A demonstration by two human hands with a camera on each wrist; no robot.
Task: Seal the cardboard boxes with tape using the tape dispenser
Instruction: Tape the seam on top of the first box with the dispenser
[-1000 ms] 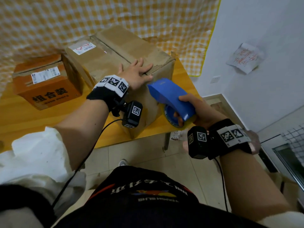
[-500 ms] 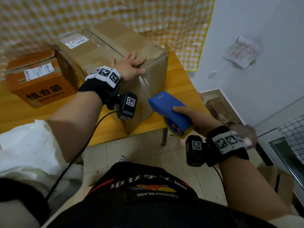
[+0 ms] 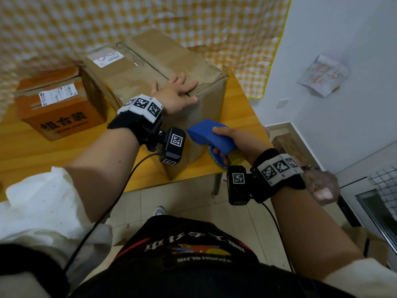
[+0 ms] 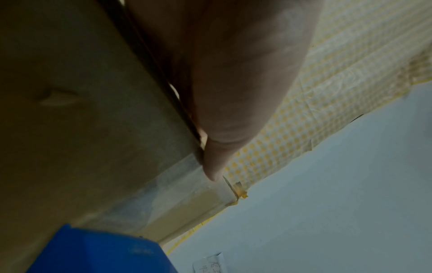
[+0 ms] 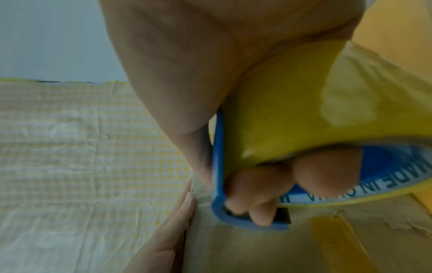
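Observation:
A large brown cardboard box (image 3: pixel 150 67) stands on the wooden table (image 3: pixel 240 108). My left hand (image 3: pixel 174 95) lies flat on its top near the front edge, fingers straight, thumb over the edge (image 4: pixel 215 166). My right hand (image 3: pixel 238 143) grips the blue tape dispenser (image 3: pixel 210 136) with its yellowish tape roll (image 5: pixel 315 114), held against the box's near side face, low down. Clear tape (image 4: pixel 187 184) runs down that face. My fingers (image 5: pixel 257 194) curl through the roll's core.
A smaller orange box (image 3: pixel 58 104) with a white label sits to the left on the table. A yellow checked cloth (image 3: pixel 150 18) hangs behind. The table's edge and tiled floor (image 3: pixel 182 201) lie below; a white wall (image 3: pixel 343 39) with a paper note is at right.
My right hand has drawn the dispenser down the box's side face, from near the top edge to low on it. My left hand has stayed flat on the top.

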